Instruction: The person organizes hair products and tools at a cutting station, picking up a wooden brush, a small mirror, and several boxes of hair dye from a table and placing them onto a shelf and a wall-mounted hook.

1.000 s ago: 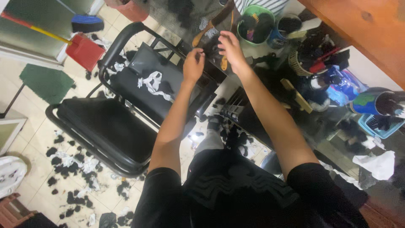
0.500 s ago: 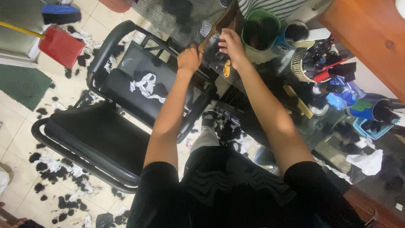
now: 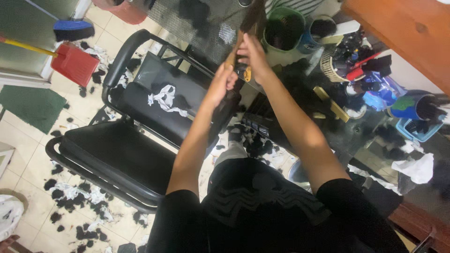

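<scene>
Both my arms reach forward over the edge of a dark glass table. My right hand is closed around a long brown bundle that runs up toward the top edge of the view; I cannot tell whether it is hair or a stick. Just below and to the left, my left hand grips the lower end of the same bundle. A small yellow piece shows between the two hands. Black clumps of hair lie on the table under the hands.
A black armchair stands left of my arms with a white scrap on its back. Hair clumps and paper litter the tiled floor. A red dustpan, blue broom, green bucket, blue bucket, basket of combs and white tissue are around.
Both hands have risen and moved away from me along the brown bundle, the right hand leading. The view has shifted slightly, bringing the chair closer.
</scene>
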